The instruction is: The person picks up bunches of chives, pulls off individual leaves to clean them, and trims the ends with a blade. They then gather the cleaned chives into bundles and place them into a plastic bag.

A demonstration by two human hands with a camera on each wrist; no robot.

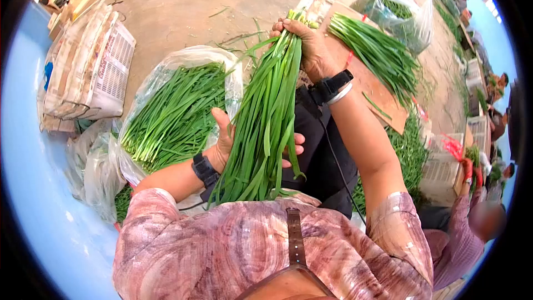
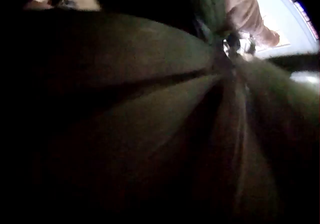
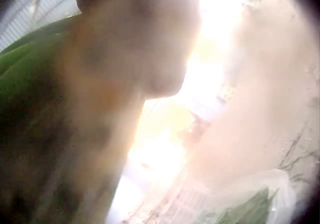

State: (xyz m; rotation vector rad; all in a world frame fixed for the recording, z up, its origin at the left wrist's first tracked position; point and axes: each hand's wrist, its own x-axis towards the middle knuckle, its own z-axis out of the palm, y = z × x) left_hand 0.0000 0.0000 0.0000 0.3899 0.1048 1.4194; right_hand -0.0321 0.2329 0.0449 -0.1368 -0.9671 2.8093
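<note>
A long bunch of garlic chives (image 1: pixel 268 111) hangs over the lap in the head view, pale stem ends up and leaf tips toward the chest. My right hand (image 1: pixel 308 47) grips it just below the stem ends. Behind the leaves, my left hand (image 1: pixel 224 140) supports the bunch, thumb out on one side and fingertips (image 1: pixel 298 145) showing on the other; its palm is hidden. Dark, close leaves (image 2: pixel 150 119) fill most of the left wrist view. Blurred in the right wrist view, the right hand (image 3: pixel 145 38) lies against green leaves (image 3: pixel 30 78).
An open plastic bag of chives (image 1: pixel 177 111) lies at left, near a stack of crates (image 1: pixel 91 69). On the right, another bunch (image 1: pixel 377 55) rests on a board (image 1: pixel 363 86). Beyond it stands a filled clear bag (image 1: pixel 397 16). Another person (image 1: pixel 463 239) sits at far right.
</note>
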